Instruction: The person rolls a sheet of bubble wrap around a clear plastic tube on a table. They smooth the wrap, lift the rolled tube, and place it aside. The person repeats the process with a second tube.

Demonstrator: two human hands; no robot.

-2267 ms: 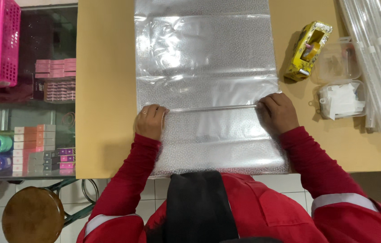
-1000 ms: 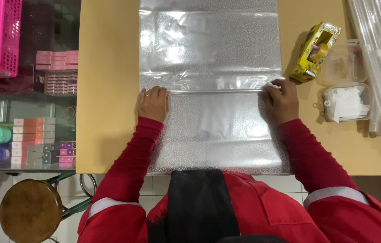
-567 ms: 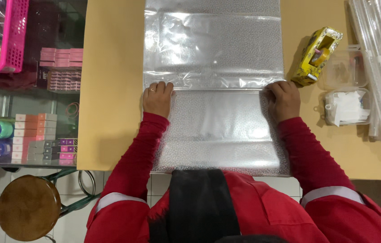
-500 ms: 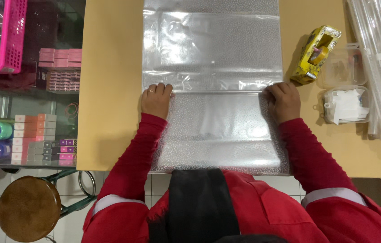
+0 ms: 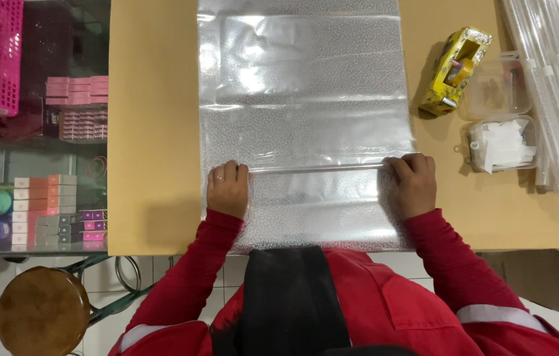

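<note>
Clear, dimpled plastic sheet (image 5: 302, 99) lies lengthwise down the middle of the tan table (image 5: 151, 132), its near end folded back into a crease. The left hand (image 5: 228, 190) presses flat on the left end of that crease, fingers together; the right hand (image 5: 412, 184) presses on the right end with fingers curled over the fold edge, so neither grip closes around anything. Right of the sheet sits a yellow tape dispenser (image 5: 454, 69), then two small clear boxes (image 5: 500, 142), the nearer one holding white pieces, and a stack of clear sleeves (image 5: 556, 79). Left of the sheet, past the table edge, a glass shelf (image 5: 55, 158) holds pink and orange cartons beside a pink basket (image 5: 2, 59). A round wooden stool (image 5: 42, 313) stands on the tiled floor.
</note>
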